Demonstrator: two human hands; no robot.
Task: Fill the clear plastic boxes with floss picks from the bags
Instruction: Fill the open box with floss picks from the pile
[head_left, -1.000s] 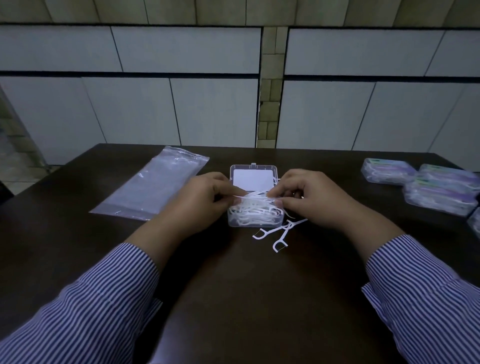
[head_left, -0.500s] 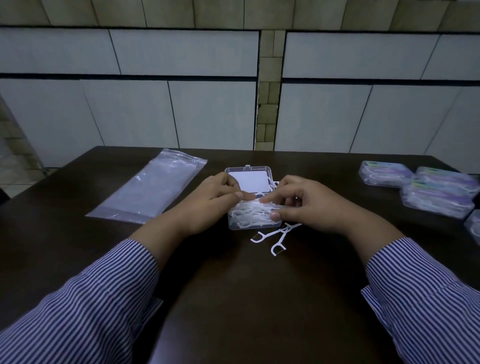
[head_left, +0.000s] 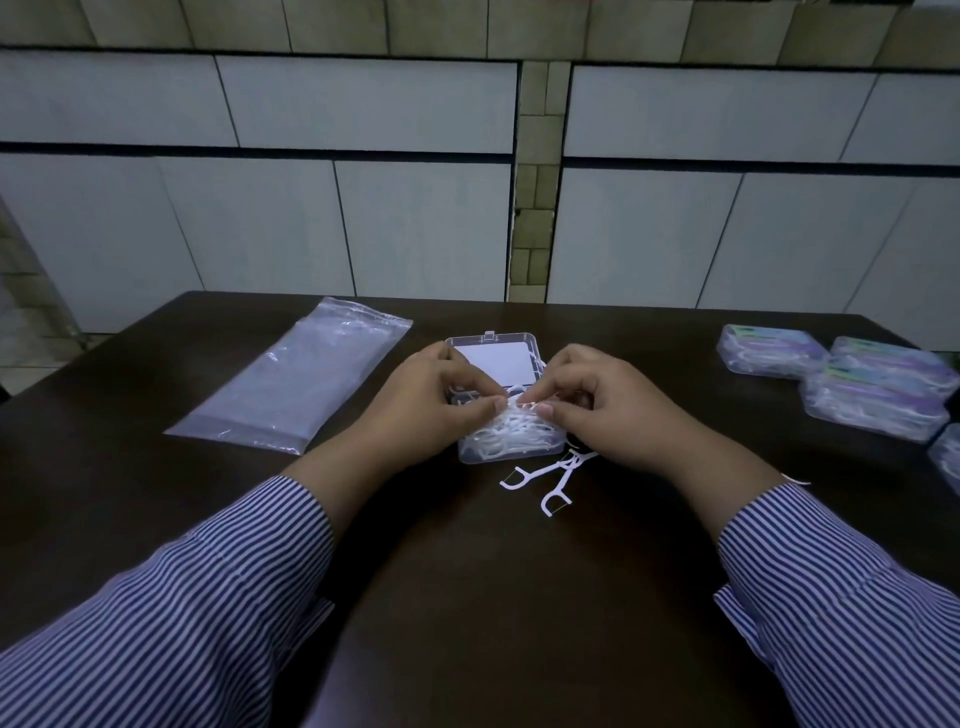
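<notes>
A clear plastic box (head_left: 470, 453) lies open in the middle of the dark table, its lid (head_left: 493, 343) folded back with a white label inside. A heap of white floss picks (head_left: 511, 434) fills its base. My left hand (head_left: 426, 402) and my right hand (head_left: 613, 402) meet over the heap, the fingers of each curled and pinching picks at its top. A few loose floss picks (head_left: 545, 478) lie on the table just in front of the box, by my right hand.
A flat, nearly empty clear plastic bag (head_left: 296, 374) lies to the left of the box. Several closed, filled boxes (head_left: 878, 395) with coloured labels are stacked at the right edge. A tiled wall stands behind the dark table (head_left: 467, 597).
Both hands have stayed over the box, their fingers shifting slightly on the pile of picks. The loose picks in front have not moved.
</notes>
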